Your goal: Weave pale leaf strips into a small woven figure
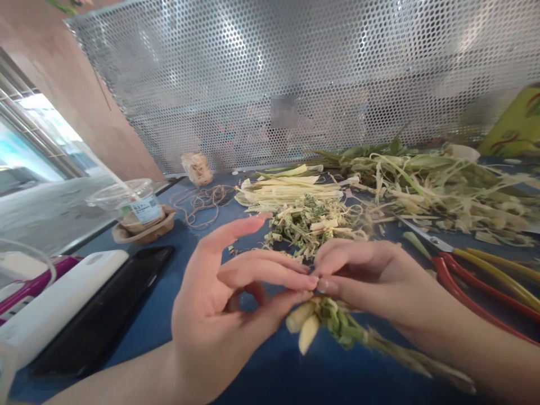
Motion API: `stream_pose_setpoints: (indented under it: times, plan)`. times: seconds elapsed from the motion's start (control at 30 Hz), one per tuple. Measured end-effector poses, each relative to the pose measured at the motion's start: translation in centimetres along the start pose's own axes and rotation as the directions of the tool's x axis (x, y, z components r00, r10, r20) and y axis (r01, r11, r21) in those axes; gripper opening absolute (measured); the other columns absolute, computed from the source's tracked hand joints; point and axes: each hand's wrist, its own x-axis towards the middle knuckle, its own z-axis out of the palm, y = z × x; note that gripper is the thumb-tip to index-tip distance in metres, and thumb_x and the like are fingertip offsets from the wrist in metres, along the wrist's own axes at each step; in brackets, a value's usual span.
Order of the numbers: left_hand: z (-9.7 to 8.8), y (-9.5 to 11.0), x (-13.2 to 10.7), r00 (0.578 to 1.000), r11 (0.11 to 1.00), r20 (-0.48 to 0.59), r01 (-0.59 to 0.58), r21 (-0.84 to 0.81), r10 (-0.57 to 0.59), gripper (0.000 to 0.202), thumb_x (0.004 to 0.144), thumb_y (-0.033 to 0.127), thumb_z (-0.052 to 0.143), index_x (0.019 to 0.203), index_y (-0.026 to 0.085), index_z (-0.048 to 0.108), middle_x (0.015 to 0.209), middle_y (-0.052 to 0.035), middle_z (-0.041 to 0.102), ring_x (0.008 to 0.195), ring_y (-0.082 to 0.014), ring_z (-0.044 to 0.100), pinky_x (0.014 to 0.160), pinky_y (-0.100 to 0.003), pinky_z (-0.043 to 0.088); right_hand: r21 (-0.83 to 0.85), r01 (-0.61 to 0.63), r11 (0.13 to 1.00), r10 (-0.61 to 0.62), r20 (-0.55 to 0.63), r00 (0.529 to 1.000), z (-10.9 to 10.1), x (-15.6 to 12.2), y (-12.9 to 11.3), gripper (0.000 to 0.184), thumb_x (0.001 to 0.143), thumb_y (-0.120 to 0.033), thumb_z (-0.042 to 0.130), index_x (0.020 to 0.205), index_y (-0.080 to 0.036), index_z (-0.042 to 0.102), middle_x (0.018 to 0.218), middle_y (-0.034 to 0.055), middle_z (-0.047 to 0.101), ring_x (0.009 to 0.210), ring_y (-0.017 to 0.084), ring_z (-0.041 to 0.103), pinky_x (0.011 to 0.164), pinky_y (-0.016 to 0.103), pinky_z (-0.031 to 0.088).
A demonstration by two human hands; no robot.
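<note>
Low over the blue table point(261, 365) my two hands meet, fingertip to fingertip. My left hand point(230, 298) pinches the pale buds at the head of a small green flower stalk point(337, 326), index finger raised. My right hand point(371, 281) closes over the same stalk from the right, and its stem runs out beneath my wrist. Just beyond the hands lies a heap of cut green and white stem bits point(314, 222).
Red-handled scissors point(459, 281) lie at right. Pale peeled stalks point(287, 191) and leafy trimmings point(439, 180) spread along a perforated metal screen point(295, 73). Twine point(202, 202), a lidded plastic cup point(135, 211), a black phone point(105, 309) and a white device point(59, 304) sit at left.
</note>
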Motion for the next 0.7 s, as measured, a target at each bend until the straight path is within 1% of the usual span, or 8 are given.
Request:
stream_pose_setpoints:
  times: [0.13, 0.27, 0.33, 0.4, 0.47, 0.53, 0.6, 0.7]
  plan:
    - [0.0, 0.1, -0.1, 0.998, 0.997, 0.044, -0.043, -0.058, 0.046, 0.057, 0.068, 0.008, 0.068, 0.111, 0.032, 0.039, 0.068, 0.0066, 0.070, 0.073, -0.0165, 0.066, 0.048, -0.021, 0.052, 0.136, -0.196, 0.971, 0.185, 0.085, 0.979, -0.2, 0.1, 0.4, 0.014, 0.060, -0.022, 0.073, 0.061, -0.015, 0.061, 0.057, -0.0032, 0.056, 0.045, 0.002, 0.044, 0.039, 0.012, 0.034]
    - [-0.1, 0.1, 0.1, 0.984, 0.984, 0.129, -0.106, -0.141, 0.124, 0.056, 0.069, 0.008, 0.067, 0.114, 0.028, 0.040, 0.067, 0.0039, 0.069, 0.072, -0.0171, 0.066, 0.063, -0.029, 0.055, 0.155, -0.263, 0.952, 0.241, 0.149, 0.959, -0.2, -0.1, 0.6, 0.017, 0.057, -0.023, 0.075, 0.060, -0.015, 0.061, 0.059, -0.0021, 0.060, 0.052, 0.005, 0.052, 0.047, 0.015, 0.039]
    - [-0.2, 0.1, 0.3, 0.967, 0.975, 0.189, -0.137, -0.172, 0.169, 0.060, 0.068, 0.007, 0.068, 0.116, 0.028, 0.040, 0.067, 0.0039, 0.069, 0.072, -0.0164, 0.065, 0.069, -0.031, 0.054, 0.124, -0.279, 0.952, 0.250, 0.205, 0.946, -0.2, -0.2, 0.5, 0.017, 0.056, -0.022, 0.075, 0.060, -0.015, 0.061, 0.061, -0.0023, 0.062, 0.055, 0.006, 0.054, 0.050, 0.016, 0.041]
    - [-0.4, -0.1, 0.4, 0.945, 0.970, 0.262, -0.149, -0.193, 0.197, 0.069, 0.065, 0.006, 0.070, 0.121, 0.029, 0.037, 0.071, 0.0030, 0.068, 0.073, -0.0158, 0.064, 0.068, -0.029, 0.053, 0.069, -0.302, 0.951, 0.276, 0.256, 0.926, -0.2, -0.4, 0.3, 0.016, 0.056, -0.022, 0.075, 0.060, -0.015, 0.061, 0.061, -0.0027, 0.062, 0.055, 0.006, 0.053, 0.053, 0.017, 0.041]
    - [-0.6, -0.2, 0.5, 0.922, 0.970, 0.338, -0.124, -0.210, 0.190, 0.084, 0.061, 0.007, 0.073, 0.129, 0.032, 0.030, 0.082, 0.0010, 0.068, 0.075, -0.0158, 0.063, 0.063, -0.026, 0.052, -0.017, -0.345, 0.938, 0.334, 0.300, 0.894, -0.2, -0.5, 0.0, 0.017, 0.055, -0.022, 0.076, 0.059, -0.014, 0.062, 0.059, -0.0028, 0.061, 0.054, 0.006, 0.051, 0.053, 0.017, 0.040]
    - [-0.6, -0.3, 0.6, 0.897, 0.969, 0.409, -0.075, -0.235, 0.169, 0.095, 0.061, 0.008, 0.074, 0.135, 0.035, 0.020, 0.087, -0.0002, 0.068, 0.076, -0.0159, 0.063, 0.063, -0.026, 0.051, -0.077, -0.398, 0.914, 0.400, 0.330, 0.855, -0.2, -0.7, -0.2, 0.017, 0.055, -0.023, 0.076, 0.060, -0.013, 0.063, 0.057, -0.0032, 0.059, 0.053, 0.006, 0.049, 0.051, 0.017, 0.039]
    - [-0.6, -0.3, 0.6, 0.873, 0.965, 0.459, -0.044, -0.260, 0.164, 0.096, 0.063, 0.008, 0.072, 0.137, 0.034, 0.016, 0.080, -0.0001, 0.069, 0.074, -0.0156, 0.062, 0.068, -0.028, 0.051, -0.109, -0.441, 0.891, 0.450, 0.349, 0.822, -0.2, -0.8, -0.4, 0.018, 0.054, -0.023, 0.076, 0.062, -0.013, 0.064, 0.057, -0.0041, 0.058, 0.052, 0.005, 0.048, 0.049, 0.015, 0.037]
    - [-0.5, -0.2, 0.6, 0.853, 0.964, 0.493, -0.042, -0.264, 0.172, 0.095, 0.065, 0.006, 0.070, 0.138, 0.031, 0.014, 0.068, 0.0005, 0.068, 0.072, -0.0152, 0.060, 0.071, -0.029, 0.050, -0.152, -0.474, 0.867, 0.495, 0.369, 0.787, -0.2, -0.8, -0.7, 0.016, 0.055, -0.023, 0.076, 0.062, -0.014, 0.065, 0.057, -0.0055, 0.058, 0.051, 0.003, 0.048, 0.048, 0.013, 0.036]
